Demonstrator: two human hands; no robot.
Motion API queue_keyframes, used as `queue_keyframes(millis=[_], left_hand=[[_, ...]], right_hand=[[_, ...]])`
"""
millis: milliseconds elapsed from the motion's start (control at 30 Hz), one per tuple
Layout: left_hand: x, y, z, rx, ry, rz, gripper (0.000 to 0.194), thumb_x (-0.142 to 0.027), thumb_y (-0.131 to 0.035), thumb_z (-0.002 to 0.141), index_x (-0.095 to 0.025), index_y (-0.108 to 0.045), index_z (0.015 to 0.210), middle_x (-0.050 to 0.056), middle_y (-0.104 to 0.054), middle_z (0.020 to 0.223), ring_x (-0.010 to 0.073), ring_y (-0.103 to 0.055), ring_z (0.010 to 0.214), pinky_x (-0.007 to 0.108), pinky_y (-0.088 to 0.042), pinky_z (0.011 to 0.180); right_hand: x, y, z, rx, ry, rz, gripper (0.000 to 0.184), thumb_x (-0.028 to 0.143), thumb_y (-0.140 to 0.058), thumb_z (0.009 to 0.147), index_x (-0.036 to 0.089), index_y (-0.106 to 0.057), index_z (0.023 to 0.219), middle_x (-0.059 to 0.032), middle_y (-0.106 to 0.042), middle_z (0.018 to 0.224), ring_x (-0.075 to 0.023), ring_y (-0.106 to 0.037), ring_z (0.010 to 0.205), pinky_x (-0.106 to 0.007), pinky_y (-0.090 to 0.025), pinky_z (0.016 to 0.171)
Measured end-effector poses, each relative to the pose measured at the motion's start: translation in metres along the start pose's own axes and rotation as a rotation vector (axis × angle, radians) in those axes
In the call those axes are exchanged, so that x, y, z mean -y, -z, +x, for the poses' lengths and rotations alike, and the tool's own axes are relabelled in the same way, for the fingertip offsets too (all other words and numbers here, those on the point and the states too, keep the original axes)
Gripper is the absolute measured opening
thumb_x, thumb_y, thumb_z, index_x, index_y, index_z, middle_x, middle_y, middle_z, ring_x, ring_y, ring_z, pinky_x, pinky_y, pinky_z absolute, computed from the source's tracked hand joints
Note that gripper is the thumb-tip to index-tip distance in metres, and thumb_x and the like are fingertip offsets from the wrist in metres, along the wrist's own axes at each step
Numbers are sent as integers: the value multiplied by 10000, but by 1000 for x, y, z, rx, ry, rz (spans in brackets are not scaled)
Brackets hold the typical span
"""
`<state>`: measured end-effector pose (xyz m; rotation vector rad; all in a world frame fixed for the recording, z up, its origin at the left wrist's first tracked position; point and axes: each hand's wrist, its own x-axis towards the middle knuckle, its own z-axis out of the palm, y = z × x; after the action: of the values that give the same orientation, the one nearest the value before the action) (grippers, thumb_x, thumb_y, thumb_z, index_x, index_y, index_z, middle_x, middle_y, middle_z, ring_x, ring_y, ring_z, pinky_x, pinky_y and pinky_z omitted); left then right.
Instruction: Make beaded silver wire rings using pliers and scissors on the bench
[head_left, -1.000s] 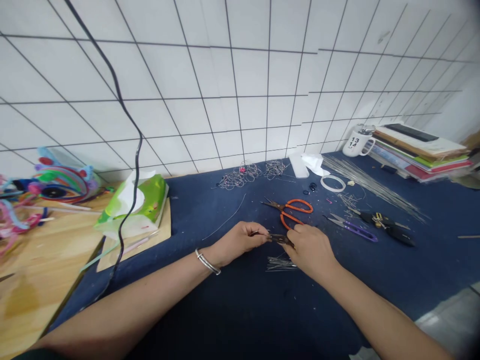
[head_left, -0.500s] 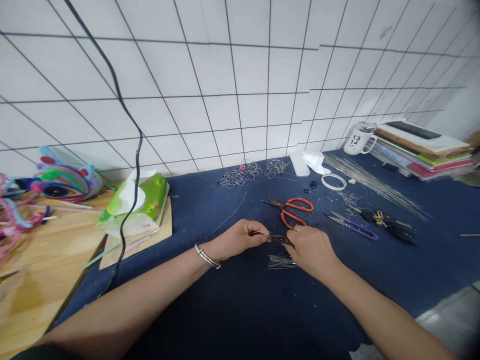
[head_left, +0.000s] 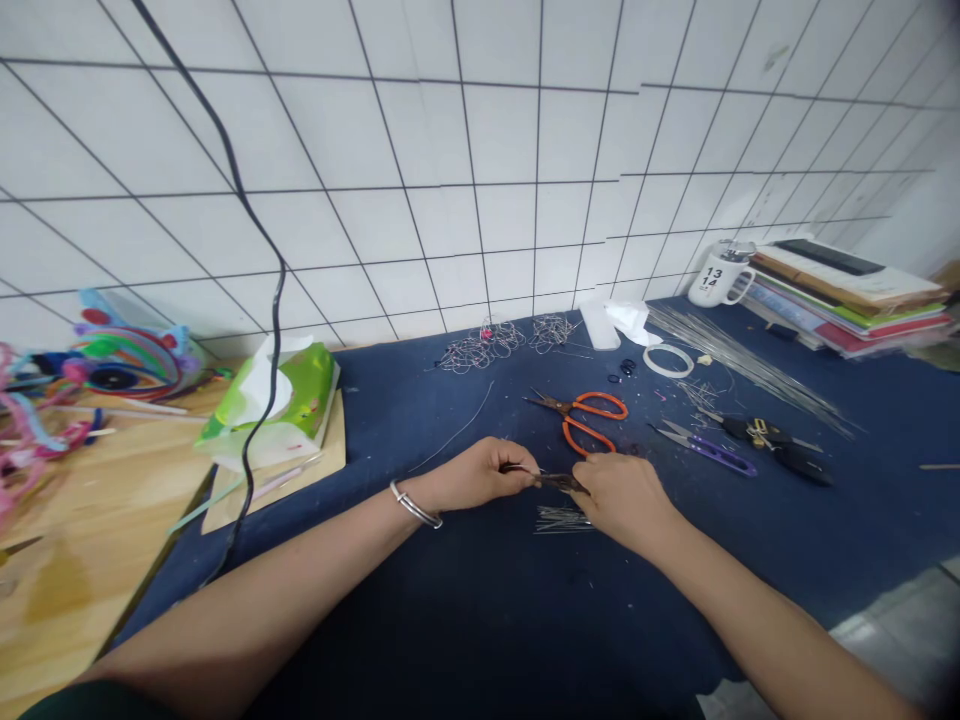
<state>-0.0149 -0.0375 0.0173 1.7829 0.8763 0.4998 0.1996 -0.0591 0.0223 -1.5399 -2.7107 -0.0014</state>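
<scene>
My right hand (head_left: 626,500) is closed around a pair of dark pliers (head_left: 556,482), whose jaws point left toward my other hand. My left hand (head_left: 487,475), with a silver bangle at the wrist, pinches a thin wire (head_left: 514,466) between thumb and fingertips. The wire's far end is hidden by the fingers and jaws. Just below the pliers, a small bundle of short cut wires (head_left: 561,519) lies on the dark blue cloth (head_left: 450,620). Orange-handled scissors (head_left: 592,408) rest open just beyond my right hand.
Purple snips (head_left: 705,452), black-handled pliers (head_left: 780,445) and long straight wires (head_left: 750,365) lie to the right. Tangled wire coils (head_left: 480,348) sit by the tiled wall. A tissue pack (head_left: 315,400), mug (head_left: 712,280) and stacked books (head_left: 847,290) stand farther out. A black cable (head_left: 276,300) hangs at left.
The pliers' jaws have tilted slightly at my left fingertips, and the pinched wire shows at a slightly different angle. Both hands keep nearly the same place and grip.
</scene>
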Motion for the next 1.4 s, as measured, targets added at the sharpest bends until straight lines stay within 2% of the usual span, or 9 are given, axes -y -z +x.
queue_keyframes(millis=[333,500,600,700,800,1000,1100,1300,1400], left_hand=[[-1,-1,1,-47,53,-84,204,-295,-524,740,-127,-632,783,-2,-522,649,71,-393,551,188,-316,529],[0,-3,1,-128,148,-185,272,-366,-545,719,-130,-629,825,-21,-465,591,51,-317,465,174,-241,424],[2,-5,1,-120,167,-202,282,-375,-565,696,-124,-633,806,-21,-460,579,48,-314,455,170,-233,411],[3,-6,0,-105,163,-224,269,-358,-572,683,-122,-633,796,-19,-466,581,46,-326,453,165,-228,402],[4,-6,0,-96,142,-237,252,-339,-562,685,-119,-632,788,-24,-461,571,41,-319,438,166,-234,399],[7,-6,-1,-30,113,-254,218,-312,-557,690,-114,-624,755,-41,-444,543,26,-282,395,170,-242,396],[6,-8,0,-66,111,-295,238,-337,-571,693,-110,-610,752,-25,-481,571,35,-342,410,173,-281,412],[-2,-9,0,-362,33,-536,286,-403,-579,719,-127,-580,796,48,-599,777,113,-533,702,217,-409,646],[-1,-6,0,-378,11,-738,288,-417,-546,753,-133,-568,793,53,-601,809,121,-537,750,245,-408,717]], right_hand=[[-9,8,2,-70,-11,-41,375,515,-415,807,194,-580,706,-29,-582,721,-158,-542,687,-244,-305,569],[-32,7,6,-155,-221,-72,487,581,-338,809,165,-590,788,-75,-576,781,-175,-527,711,-263,-318,600],[-42,2,8,-168,-272,-93,464,547,-355,819,149,-594,823,-96,-568,812,-199,-513,780,-291,-333,665],[-40,3,8,-279,-277,-100,382,483,-455,798,139,-601,878,-121,-557,915,-243,-461,929,-349,-322,765],[-24,10,7,-367,-187,105,271,388,-495,799,160,-606,895,-100,-574,950,-227,-452,966,-356,-325,801],[15,15,16,-145,29,885,224,313,-502,782,178,-604,929,-17,-616,846,-114,-546,739,-228,-408,667],[19,15,25,-103,6,1058,202,290,-478,788,162,-630,826,-7,-616,751,-104,-542,680,-219,-413,633],[6,7,47,-117,-163,1282,256,344,-539,738,144,-631,869,-22,-613,717,-96,-516,592,-190,-373,483],[4,-1,53,-105,-177,1382,276,367,-560,726,142,-632,868,-22,-608,697,-97,-514,591,-196,-373,488]])
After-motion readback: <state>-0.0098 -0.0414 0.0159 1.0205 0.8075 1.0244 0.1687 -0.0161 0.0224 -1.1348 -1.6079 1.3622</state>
